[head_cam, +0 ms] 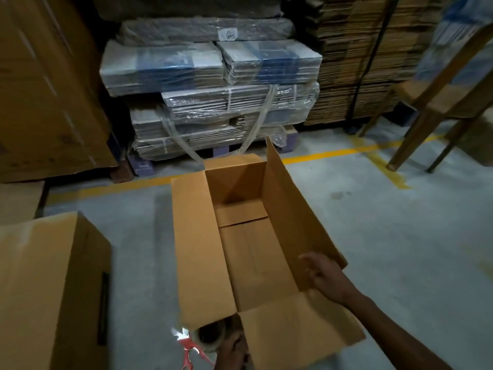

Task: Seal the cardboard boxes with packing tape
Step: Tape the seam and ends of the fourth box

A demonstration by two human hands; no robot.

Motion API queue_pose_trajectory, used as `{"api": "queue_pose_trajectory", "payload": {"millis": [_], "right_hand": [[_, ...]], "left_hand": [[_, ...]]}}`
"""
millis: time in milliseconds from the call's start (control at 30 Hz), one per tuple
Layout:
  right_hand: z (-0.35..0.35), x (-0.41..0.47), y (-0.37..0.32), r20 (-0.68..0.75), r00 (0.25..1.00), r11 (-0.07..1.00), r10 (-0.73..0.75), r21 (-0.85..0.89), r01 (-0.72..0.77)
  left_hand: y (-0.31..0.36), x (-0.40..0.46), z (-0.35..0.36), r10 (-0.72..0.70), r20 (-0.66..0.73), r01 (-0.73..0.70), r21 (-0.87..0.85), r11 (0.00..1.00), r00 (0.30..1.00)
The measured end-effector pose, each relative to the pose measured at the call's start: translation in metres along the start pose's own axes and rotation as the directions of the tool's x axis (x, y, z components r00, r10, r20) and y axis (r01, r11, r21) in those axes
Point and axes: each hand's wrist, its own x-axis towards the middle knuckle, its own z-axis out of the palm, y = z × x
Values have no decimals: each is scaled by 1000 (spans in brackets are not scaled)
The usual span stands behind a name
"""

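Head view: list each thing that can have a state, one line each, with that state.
open box: top flaps up, inside bare, unsealed.
second box: top closed.
tape dispenser: gripped low by the left hand, no tape on the open box yet.
right hand: fingers spread on the right long flap.
chair: tilted.

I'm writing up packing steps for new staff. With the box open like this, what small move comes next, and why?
Probably fold the right flap inward with the right hand, which already rests on it. All flaps of the open box stand open, so nothing can be taped yet; the left hand holds the tape dispenser low by the near flap.
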Motion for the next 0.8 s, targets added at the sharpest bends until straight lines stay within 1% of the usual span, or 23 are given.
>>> {"api": "queue_pose_trajectory", "payload": {"millis": [33, 67, 100, 200, 267, 300, 333, 367, 400, 433, 467, 500, 533, 567, 600, 633, 667, 700, 733, 800], "right_hand": [[0, 7, 7, -15, 999, 999, 32, -28, -33], [-3, 11, 11, -38, 997, 995, 65, -72, -68], [-7, 18, 16, -48, 995, 993, 86, -80, -90], [-17, 30, 39, -100, 991, 992, 84, -83, -93], [-25, 37, 64, -147, 979, 990, 138, -12, -141], [-30, 44, 76, -149, 969, 979, 197, 74, -187], [-39, 49, 81, -127, 953, 951, 274, 185, -248], [-50, 57, 85, -68, 939, 892, 337, 343, -295], [-61, 64, 84, 15, 915, 795, 402, 490, -357], [-70, 68, 84, 101, 883, 691, 458, 585, -425], [-79, 71, 82, 162, 858, 603, 488, 647, -466], [-81, 74, 88, 194, 851, 567, 488, 671, -478], [-80, 73, 89, 202, 857, 570, 474, 672, -473], [-74, 71, 92, 168, 875, 607, 455, 661, -442], [-68, 68, 94, 119, 912, 707, 392, 596, -381], [-58, 65, 98, 60, 952, 847, 299, 443, -294], [-47, 60, 102, 38, 979, 940, 202, 275, -204], [-35, 56, 104, 32, 993, 986, 112, 121, -115], [-23, 53, 105, 54, 997, 999, 48, -28, -47], [-4, 47, 98, 94, 995, 957, 15, -289, 13]], "left_hand": [[30, -24, -1, -4, 37, 4, 6, 1000, 999], [42, -33, 5, -19, 32, 18, 31, 999, 999], [52, -41, 10, -8, 53, 8, 0, 1000, 999], [67, -48, 20, -15, -91, 12, -29, 1000, 996], [80, -47, 33, -46, -105, 39, -61, 997, 993], [85, -42, 40, -63, -144, 52, -80, 995, 988], [90, -39, 47, -57, -218, 30, -126, 992, 974], [92, -33, 54, -45, -284, 8, -131, 991, 958], [95, -31, 63, -5, -344, -44, -134, 990, 939], [94, -28, 69, 38, -390, -83, -98, 992, 920], [94, -25, 76, 91, -422, -130, -64, 989, 902], [91, -20, 80, 132, -446, -141, 14, 990, 885], [87, -16, 82, 191, -446, -160, 106, 981, 875], [87, -11, 84, 233, -422, -151, 218, 964, 876], [90, -7, 86, 272, -396, -147, 318, 937, 877], [94, -3, 88, 293, -372, -116, 431, 895, 880], [94, 4, 90, 296, -338, -64, 558, 828, 893], [95, 9, 90, 255, -296, 9, 669, 743, 921], [98, 13, 90, 193, -261, 79, 762, 643, 946], [105, 21, 92, 83, -218, 156, 872, 463, 972]]}}
